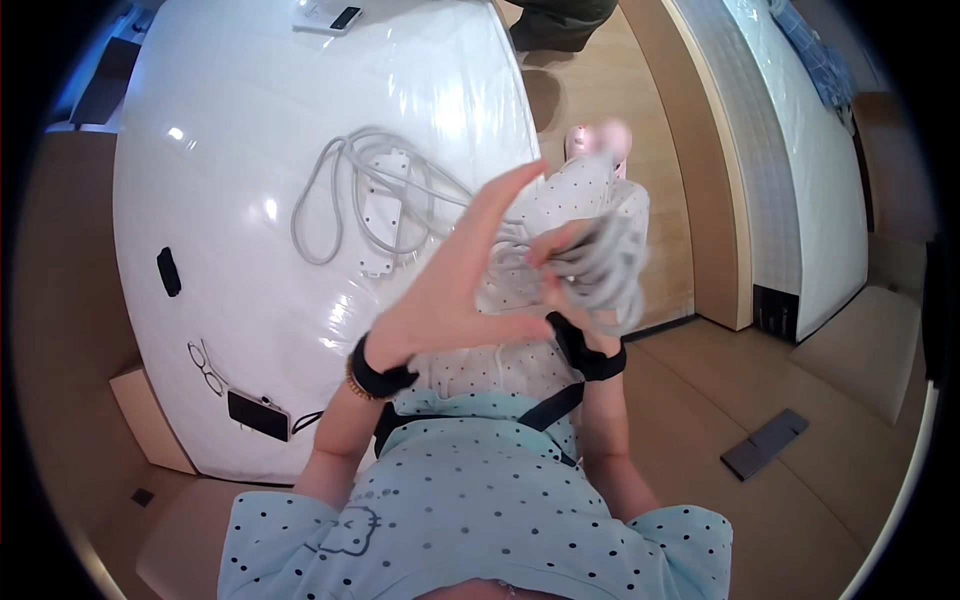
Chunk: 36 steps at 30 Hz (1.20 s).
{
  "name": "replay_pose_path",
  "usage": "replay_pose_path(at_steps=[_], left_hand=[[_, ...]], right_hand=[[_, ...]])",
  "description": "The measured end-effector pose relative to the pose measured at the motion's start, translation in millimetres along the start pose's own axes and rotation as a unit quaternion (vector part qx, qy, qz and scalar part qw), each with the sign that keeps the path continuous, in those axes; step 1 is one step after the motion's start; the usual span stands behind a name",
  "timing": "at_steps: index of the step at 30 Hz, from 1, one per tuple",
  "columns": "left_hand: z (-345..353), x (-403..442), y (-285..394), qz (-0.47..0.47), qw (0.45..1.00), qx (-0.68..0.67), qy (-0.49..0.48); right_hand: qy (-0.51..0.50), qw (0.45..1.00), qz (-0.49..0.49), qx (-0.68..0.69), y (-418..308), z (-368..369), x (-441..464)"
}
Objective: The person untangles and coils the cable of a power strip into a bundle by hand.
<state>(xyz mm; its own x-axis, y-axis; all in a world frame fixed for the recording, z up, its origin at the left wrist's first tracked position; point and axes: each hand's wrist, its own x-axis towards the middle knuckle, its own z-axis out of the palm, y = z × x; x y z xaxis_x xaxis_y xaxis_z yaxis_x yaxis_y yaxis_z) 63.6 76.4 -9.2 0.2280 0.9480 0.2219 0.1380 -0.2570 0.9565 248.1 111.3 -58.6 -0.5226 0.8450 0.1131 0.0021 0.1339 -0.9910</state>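
A looped bundle of grey cable (600,265), blurred by motion, hangs over my lap with my right hand (565,265) closed around it. To its left my left hand (455,280) is spread, thumb and fingers wide apart, with nothing between them. More of the cable (330,210) lies in loose loops on the plastic-covered mattress (240,120). Among those loops rests a white power strip (382,215). Cable runs from the loops toward the bundle, partly hidden behind my left hand.
On the mattress are a black object (168,271), glasses (206,368), a dark-screened device (259,415) and a white device (328,17). A person's dark-clothed leg (562,24) stands beyond. A second wrapped mattress (800,150) is at right; a grey object (765,444) lies on the floor.
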Motion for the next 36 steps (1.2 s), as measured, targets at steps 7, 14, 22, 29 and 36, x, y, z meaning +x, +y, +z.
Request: replay_pose_path(at_steps=[7,14,22,29,36], left_hand=[[33.6,-8.9,-45.5,-0.01,0.985,0.17,-0.02],[45.4,-12.5,-50.4,-0.015,0.994,0.101,0.04],[41.8,-10.6,-40.2,-0.064,0.998,0.018,0.008],[-40.9,-45.0,-77.5,-0.174,0.953,0.015,0.246],[-38.5,-46.2,-101.9,-0.317,0.893,-0.167,0.274]], right_hand=[[-0.017,0.97,-0.074,0.229,-22.1,-4.8,7.7],[0.007,0.984,-0.115,0.138,-27.9,-8.7,9.1],[0.079,0.991,0.056,0.088,-19.1,14.0,0.1],[0.079,0.983,-0.06,0.153,-27.8,4.1,-6.2],[0.021,0.935,-0.056,0.348,-40.0,-11.2,-20.5]])
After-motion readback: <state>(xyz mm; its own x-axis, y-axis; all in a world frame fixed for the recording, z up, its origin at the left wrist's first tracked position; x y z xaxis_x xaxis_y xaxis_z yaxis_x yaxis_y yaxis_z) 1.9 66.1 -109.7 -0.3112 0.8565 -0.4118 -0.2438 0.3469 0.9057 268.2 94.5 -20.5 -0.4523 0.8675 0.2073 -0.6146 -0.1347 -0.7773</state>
